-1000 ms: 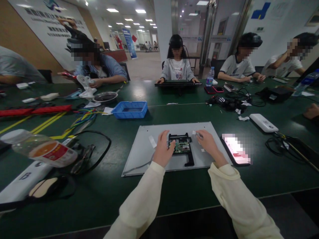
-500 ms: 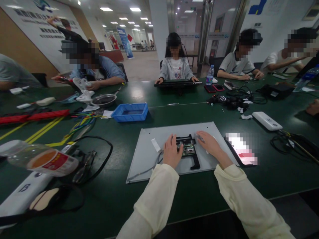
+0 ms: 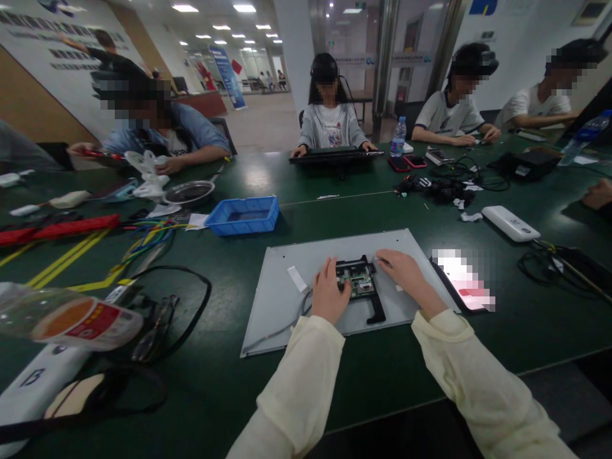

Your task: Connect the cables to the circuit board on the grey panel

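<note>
We have both hands down on the grey panel (image 3: 287, 299), which lies flat on the green table (image 3: 382, 370) right in front of us. At its centre sits 1 small green board (image 3: 359, 282) inside 1 black bracket (image 3: 370, 299).

Our left hand (image 3: 329, 296) rests at the board's 9 o'clock edge, fingers curled loosely against it, pinning rather than gripping. Our right hand (image 3: 404, 274) lies at 3 o'clock of the board, fingers bent low over the panel; whether they pinch anything we cannot tell, the fingertips are too small to read.

The risks, as we judge them: bare fingers press on exposed electronics, so a slip could bend a connector or scrape a part. 1 thin cable (image 3: 282, 328) runs off from under the left hand toward 7 o'clock, and a tug from our sleeve could strain it. If the panel slides under pressure, the phone (image 3: 461, 280) just beside it at 3 o'clock gets nudged.

The count: 1 panel, 1 board, 1 bracket, 2 hands on them. 2 white tape strips show on the panel, 1 (image 3: 299, 278) at 9 o'clock of the board. 1 blue tray (image 3: 243, 215) sits at 11 o'clock, 1 bottle (image 3: 71, 319) lies far out at 9 o'clock, 1 white pack (image 3: 510, 223) at 2 o'clock. 4 other people sit across the table.
</note>
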The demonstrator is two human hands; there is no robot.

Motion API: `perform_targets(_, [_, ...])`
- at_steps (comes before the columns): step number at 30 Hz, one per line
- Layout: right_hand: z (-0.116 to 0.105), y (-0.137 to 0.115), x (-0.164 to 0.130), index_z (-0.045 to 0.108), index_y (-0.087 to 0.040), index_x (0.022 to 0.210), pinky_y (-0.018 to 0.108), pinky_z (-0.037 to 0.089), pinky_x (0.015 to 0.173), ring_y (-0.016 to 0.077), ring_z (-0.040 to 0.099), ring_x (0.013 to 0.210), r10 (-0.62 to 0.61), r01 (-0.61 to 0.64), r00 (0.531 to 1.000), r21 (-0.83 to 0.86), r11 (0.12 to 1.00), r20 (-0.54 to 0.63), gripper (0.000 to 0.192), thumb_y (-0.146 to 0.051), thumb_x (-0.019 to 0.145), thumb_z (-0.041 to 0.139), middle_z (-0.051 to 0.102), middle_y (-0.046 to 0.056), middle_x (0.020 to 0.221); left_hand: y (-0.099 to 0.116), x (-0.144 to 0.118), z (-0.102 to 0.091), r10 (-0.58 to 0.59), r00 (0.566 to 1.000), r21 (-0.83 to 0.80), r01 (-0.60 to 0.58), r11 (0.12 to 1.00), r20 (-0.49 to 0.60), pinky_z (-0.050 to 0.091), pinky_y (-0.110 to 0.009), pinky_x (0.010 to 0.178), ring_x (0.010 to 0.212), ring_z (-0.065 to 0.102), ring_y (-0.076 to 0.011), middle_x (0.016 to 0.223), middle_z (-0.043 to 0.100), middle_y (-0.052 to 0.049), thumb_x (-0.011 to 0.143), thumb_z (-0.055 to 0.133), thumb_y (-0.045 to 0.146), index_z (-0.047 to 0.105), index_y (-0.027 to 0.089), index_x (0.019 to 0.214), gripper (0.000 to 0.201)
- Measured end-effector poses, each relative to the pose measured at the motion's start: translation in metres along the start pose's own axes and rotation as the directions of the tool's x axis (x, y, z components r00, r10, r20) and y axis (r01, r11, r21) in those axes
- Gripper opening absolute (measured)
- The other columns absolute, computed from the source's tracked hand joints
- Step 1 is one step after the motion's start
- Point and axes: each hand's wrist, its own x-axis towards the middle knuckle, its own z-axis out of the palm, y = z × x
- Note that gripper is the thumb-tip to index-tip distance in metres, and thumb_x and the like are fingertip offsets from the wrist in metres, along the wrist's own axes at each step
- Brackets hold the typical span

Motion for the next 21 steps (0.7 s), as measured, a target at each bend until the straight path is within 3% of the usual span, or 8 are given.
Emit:
perform_targets(6, [-0.004, -0.001, 0.001, 0.067, -0.024, 0.109, 0.033, 0.047, 0.088, 0.0228, 0.063, 0.104, 0.021, -0.021, 1.0, -0.022, 1.0, -0.001, 0.027, -0.024, 0.093, 0.045, 0.068, 0.005, 0.115, 0.001, -0.001, -0.004, 0.012, 1.0, -0.031, -0.013, 0.999, -0.025, 0.033, -0.048, 0.109, 0.132, 0.038, -0.0275, 0.144, 0.039, -0.014, 0.084, 0.051, 0.024, 0.032, 0.018, 0.137, 0.057])
perform_targets(10, [-0.006, -0.002, 0.001, 0.068, -0.022, 0.106, 0.036, 0.046, 0.089, 0.0251, 0.062, 0.103, 0.037, -0.037, 0.999, 0.004, 0.999, -0.02, 0.028, -0.021, 0.091, 0.045, 0.068, 0.009, 0.112, 0.005, -0.002, -0.008, 0.1, 0.993, 0.025, -0.099, 0.995, -0.066, 0.037, -0.046, 0.107, 0.128, 0.042, -0.026, 0.14, 0.044, -0.011, 0.085, 0.049, 0.02, 0.044, 0.019, 0.129, 0.044])
perform_targets(15, [-0.008, -0.006, 0.005, 0.068, -0.02, 0.105, 0.038, 0.043, 0.095, 0.0238, 0.058, 0.106, 0.032, -0.021, 0.99, 0.08, 0.997, -0.137, 0.028, -0.021, 0.091, 0.044, 0.067, 0.009, 0.111, 0.011, -0.005, -0.009, 0.299, 0.952, 0.108, -0.304, 0.947, 0.06, 0.04, -0.044, 0.103, 0.117, 0.051, -0.0246, 0.118, 0.06, -0.009, 0.087, 0.046, 0.016, 0.058, 0.019, 0.109, 0.026])
perform_targets(18, [-0.009, -0.018, 0.014, 0.068, -0.02, 0.104, 0.036, 0.043, 0.095, 0.0221, 0.059, 0.105, 0.02, 0.003, 0.986, 0.142, 0.99, -0.166, 0.027, -0.022, 0.091, 0.044, 0.068, 0.008, 0.109, 0.012, -0.006, -0.007, 0.314, 0.944, 0.131, -0.326, 0.936, 0.103, 0.044, -0.042, 0.096, 0.106, 0.056, -0.0235, 0.111, 0.062, -0.008, 0.089, 0.045, 0.018, 0.058, 0.019, 0.109, 0.025])
perform_targets(21, [-0.006, -0.039, 0.029, 0.069, -0.02, 0.104, 0.033, 0.043, 0.094, 0.0207, 0.06, 0.103, -0.046, 0.065, 0.992, 0.166, 0.984, -0.119, 0.026, -0.022, 0.091, 0.046, 0.069, 0.007, 0.107, 0.011, -0.006, -0.005, 0.315, 0.944, 0.144, -0.326, 0.934, 0.095, 0.045, -0.041, 0.095, 0.103, 0.057, -0.0233, 0.112, 0.062, -0.008, 0.089, 0.044, 0.017, 0.058, 0.018, 0.11, 0.025])
